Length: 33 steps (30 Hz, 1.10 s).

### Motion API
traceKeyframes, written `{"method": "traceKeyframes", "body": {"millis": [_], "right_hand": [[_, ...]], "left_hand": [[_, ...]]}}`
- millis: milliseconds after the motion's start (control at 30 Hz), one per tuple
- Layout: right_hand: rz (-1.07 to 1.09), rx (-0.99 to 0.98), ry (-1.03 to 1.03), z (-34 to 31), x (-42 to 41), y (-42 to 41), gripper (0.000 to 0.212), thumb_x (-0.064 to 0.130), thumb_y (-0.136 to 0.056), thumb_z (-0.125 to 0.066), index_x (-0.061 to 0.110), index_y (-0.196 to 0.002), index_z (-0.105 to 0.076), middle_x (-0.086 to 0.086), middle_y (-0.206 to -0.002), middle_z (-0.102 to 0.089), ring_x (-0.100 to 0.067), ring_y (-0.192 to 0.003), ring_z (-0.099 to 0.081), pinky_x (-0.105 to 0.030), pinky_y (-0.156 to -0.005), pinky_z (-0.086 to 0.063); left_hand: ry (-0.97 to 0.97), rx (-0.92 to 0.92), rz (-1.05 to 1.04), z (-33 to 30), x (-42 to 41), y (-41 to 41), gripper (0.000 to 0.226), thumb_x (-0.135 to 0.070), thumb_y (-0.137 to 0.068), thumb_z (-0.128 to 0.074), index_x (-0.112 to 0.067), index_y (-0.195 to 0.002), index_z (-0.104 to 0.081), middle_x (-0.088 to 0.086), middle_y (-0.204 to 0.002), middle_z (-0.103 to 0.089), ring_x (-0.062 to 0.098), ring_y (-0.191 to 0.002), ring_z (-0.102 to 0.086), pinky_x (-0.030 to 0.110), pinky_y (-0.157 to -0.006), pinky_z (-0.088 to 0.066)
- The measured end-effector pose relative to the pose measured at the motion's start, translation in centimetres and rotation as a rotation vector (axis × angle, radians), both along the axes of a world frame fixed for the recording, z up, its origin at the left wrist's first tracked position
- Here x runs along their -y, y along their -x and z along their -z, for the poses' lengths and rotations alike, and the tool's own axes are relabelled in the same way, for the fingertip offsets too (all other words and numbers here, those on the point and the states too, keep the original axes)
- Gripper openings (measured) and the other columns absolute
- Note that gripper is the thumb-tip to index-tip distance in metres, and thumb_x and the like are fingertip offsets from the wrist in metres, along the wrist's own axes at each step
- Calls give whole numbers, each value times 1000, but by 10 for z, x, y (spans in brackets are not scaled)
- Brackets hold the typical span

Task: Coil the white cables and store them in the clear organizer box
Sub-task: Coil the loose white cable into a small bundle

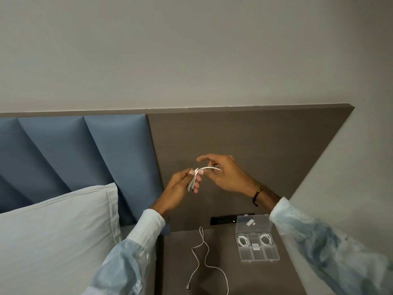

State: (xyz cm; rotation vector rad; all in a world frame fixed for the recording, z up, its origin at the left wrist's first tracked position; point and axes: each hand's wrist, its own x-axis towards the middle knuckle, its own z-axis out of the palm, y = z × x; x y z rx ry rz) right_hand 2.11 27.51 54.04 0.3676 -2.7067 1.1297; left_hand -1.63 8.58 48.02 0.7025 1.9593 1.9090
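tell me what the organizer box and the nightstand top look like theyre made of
Organizer box: looks like clear hard plastic, glossy; the coiled white cables and the dividers show through its walls, and the open lid is see-through.
Nightstand top: probably wood-look laminate or veneer, matte grey-brown with faint straight grain; which one cannot be told from here.

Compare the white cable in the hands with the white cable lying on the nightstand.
The cable in the hands is folded into a tight bundle; the cable on the nightstand lies loose in open curves. The first is held up in the air, pinched by the left hand while the right hand pulls its free end; the second rests untouched beside the organizer box. Both are thin and white.
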Motion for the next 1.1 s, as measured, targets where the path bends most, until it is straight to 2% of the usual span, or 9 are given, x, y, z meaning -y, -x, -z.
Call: {"method": "traceKeyframes", "body": {"millis": [67, 133, 267, 400, 533, 600, 800, 933, 1100], "right_hand": [[-66, 153, 119, 6, 0, 0, 16, 30, -96, -66, 26, -109, -74, 23, -70, -68, 8, -67, -61, -12, -68, -48], [-73, 234, 169, 13, -1, -1, 13, 34, -96, -64, 26, -100, -74, 28, -72, -68, 10, -69, -62, -14, -69, -48], [5, 207, 184, 20, -2, -2, 20, 40, -95, -65, 21, -92, -70, 3, -83, -76, -2, -70, -68, -31, -73, -57], [45, 184, 187, 20, -2, -5, 21, 39, -95, -66, 19, -90, -71, -7, -83, -75, -6, -68, -66, -33, -72, -58], [-4, 339, 413, 21, -20, -9, 13, 20, -93, -71, 15, -104, -76, -3, -80, -73, -4, -67, -64, -16, -65, -54], [5, 381, 468, 24, -32, -11, 16, 11, -89, -75, 10, -105, -77, 0, -80, -75, -4, -68, -67, -14, -67, -55], [92, 191, 141, 29, -45, -8, 14, 15, -82, -82, 14, -97, -81, 9, -84, -74, 0, -75, -68, -15, -73, -55], [294, 110, 628, 38, -26, -4, 11, 6, -84, -80, 6, -95, -79, -3, -78, -77, -4, -67, -71, -17, -65, -58], [352, 425, 1131, 51, -6, -11, 6, 4, -88, -74, 6, -93, -75, -10, -85, -78, -13, -68, -74, -23, -63, -61]], "left_hand": [[-33, 74, 39, -1, 0, -1, 39, -32, -106, -40, -21, -81, -68, -3, -73, -64, 8, -65, -57, 19, -67, -50], [-29, 82, 63, 1, 0, -3, 39, -35, -107, -39, -22, -79, -64, -1, -75, -63, 9, -67, -56, 20, -69, -49], [15, -110, -95, 5, -11, -10, 41, -35, -109, -36, -22, -77, -59, -2, -77, -62, 11, -72, -56, 24, -72, -47], [143, -362, -306, 5, -20, -16, 37, -26, -109, -36, -25, -77, -55, -6, -82, -47, 4, -75, -50, 15, -73, -40], [84, -168, -263, 1, -19, -19, 37, -23, -110, -36, -14, -76, -51, 2, -81, -44, 6, -71, -45, 22, -72, -38], [26, -25, -274, -1, -15, -19, 39, -26, -110, -37, -16, -74, -48, -1, -76, -45, 3, -68, -43, 19, -68, -37], [-115, 303, -202, -1, -23, -23, 45, -25, -109, -36, -20, -66, -46, -9, -65, -52, 6, -67, -45, 25, -69, -35], [-304, 538, -203, 0, -42, -28, 43, -20, -108, -38, -21, -66, -48, -6, -64, -55, 7, -65, -49, 27, -70, -38], [-317, 570, -267, 0, -51, -27, 42, -11, -105, -42, -19, -68, -61, -9, -73, -72, 9, -74, -63, 26, -70, -48]]}}
